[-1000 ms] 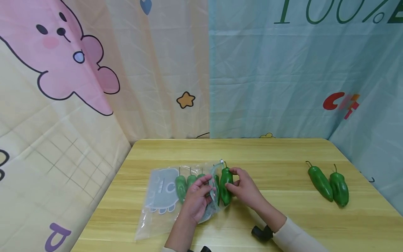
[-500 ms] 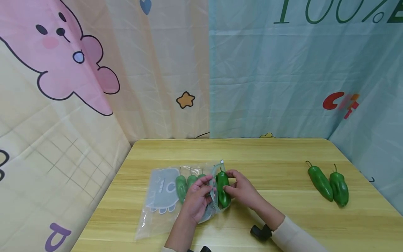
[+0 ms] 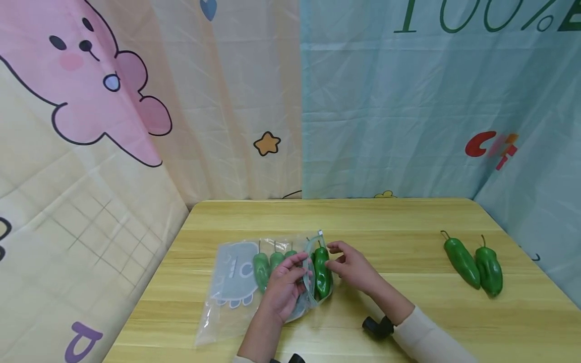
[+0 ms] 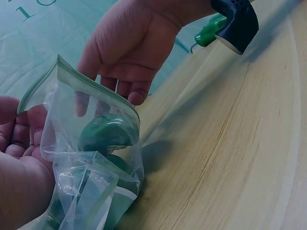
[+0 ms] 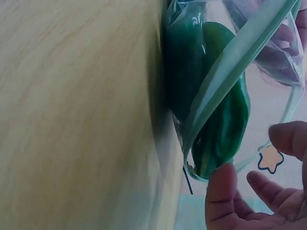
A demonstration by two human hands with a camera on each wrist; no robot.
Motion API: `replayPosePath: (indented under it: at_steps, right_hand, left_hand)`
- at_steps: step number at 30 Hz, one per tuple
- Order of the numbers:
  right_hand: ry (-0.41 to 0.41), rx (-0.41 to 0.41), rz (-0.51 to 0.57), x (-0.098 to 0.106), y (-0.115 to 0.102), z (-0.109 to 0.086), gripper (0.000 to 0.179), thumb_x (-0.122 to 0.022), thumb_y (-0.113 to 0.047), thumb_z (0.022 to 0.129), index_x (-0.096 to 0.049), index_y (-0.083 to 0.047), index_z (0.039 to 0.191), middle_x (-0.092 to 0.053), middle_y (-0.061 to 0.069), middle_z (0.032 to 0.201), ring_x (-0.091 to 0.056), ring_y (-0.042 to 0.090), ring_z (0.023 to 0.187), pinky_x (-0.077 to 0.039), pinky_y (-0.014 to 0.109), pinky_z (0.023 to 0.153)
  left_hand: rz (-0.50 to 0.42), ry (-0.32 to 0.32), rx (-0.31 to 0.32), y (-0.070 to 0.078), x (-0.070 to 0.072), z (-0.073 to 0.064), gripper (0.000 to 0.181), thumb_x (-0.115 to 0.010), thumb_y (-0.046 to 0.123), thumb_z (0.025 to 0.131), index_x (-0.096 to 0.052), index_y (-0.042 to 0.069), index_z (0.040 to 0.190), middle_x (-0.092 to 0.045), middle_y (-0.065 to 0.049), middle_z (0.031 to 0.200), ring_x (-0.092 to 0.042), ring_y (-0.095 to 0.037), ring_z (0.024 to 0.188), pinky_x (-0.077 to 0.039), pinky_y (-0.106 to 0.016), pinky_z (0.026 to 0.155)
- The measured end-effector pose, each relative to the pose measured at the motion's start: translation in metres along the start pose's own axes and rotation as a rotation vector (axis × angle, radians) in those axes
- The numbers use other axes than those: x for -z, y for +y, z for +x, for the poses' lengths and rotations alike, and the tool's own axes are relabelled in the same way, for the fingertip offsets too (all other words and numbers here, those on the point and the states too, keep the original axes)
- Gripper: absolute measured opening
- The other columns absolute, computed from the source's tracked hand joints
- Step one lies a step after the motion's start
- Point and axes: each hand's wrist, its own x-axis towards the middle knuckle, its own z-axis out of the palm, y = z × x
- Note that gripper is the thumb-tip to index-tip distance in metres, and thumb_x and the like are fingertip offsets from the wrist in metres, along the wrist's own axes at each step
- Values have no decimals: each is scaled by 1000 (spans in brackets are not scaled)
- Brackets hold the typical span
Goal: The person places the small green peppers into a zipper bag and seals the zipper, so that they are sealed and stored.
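Observation:
A clear zip bag (image 3: 233, 275) with a pale grey-blue print lies on the table, several green peppers (image 3: 261, 272) inside. My left hand (image 3: 285, 290) holds its mouth apart by the rim, also seen in the left wrist view, where the bag's edge (image 4: 96, 86) stands up beside the fingers. Just within the mouth sits a glossy green pepper (image 3: 323, 272). Beside that pepper's end, my right hand (image 3: 356, 267) has thumb and fingers spread apart. In the right wrist view a fingertip (image 5: 223, 179) is close to or touching the pepper; which, I cannot tell.
Two more green peppers, one slender (image 3: 462, 263) and one stubby (image 3: 489, 271), lie side by side at the right of the wooden table (image 3: 399, 302). Printed curtains (image 3: 386, 111) hang behind and along both sides.
The pepper in my right hand has moved left and down into the bag's mouth. The right-hand fingers have since let go of it and drawn slightly right. My left hand stays put.

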Motion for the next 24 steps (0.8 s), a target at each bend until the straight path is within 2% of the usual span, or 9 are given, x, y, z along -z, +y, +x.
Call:
replayPosePath:
  at_steps: [7, 16, 24]
  right_hand:
    - [-60, 12, 44, 0, -8, -4, 36, -64, -16, 95, -57, -8, 130, -59, 13, 122, -63, 22, 91, -58, 38, 70]
    - [-131, 27, 56, -4, -8, -1, 41, -61, -15, 95, -52, -9, 135, -59, 15, 125, -64, 25, 93, -59, 40, 73]
    - [-201, 65, 127, -7, -8, 3, 47, -55, -9, 95, -44, -1, 140, -55, 23, 127, -66, 32, 97, -57, 45, 78]
  left_hand:
    - [7, -4, 5, -1, 0, 1, 33, -55, -3, 92, -60, 0, 125, -60, -5, 110, -60, -15, 88, -51, -24, 73]
    - [-21, -23, 15, -1, 2, 1, 30, -55, -2, 92, -63, 4, 121, -61, -6, 112, -61, -13, 87, -52, -23, 74]
    - [-23, -16, 22, -1, 3, 1, 29, -55, -2, 92, -63, 4, 119, -61, -4, 108, -61, -14, 86, -52, -23, 73]
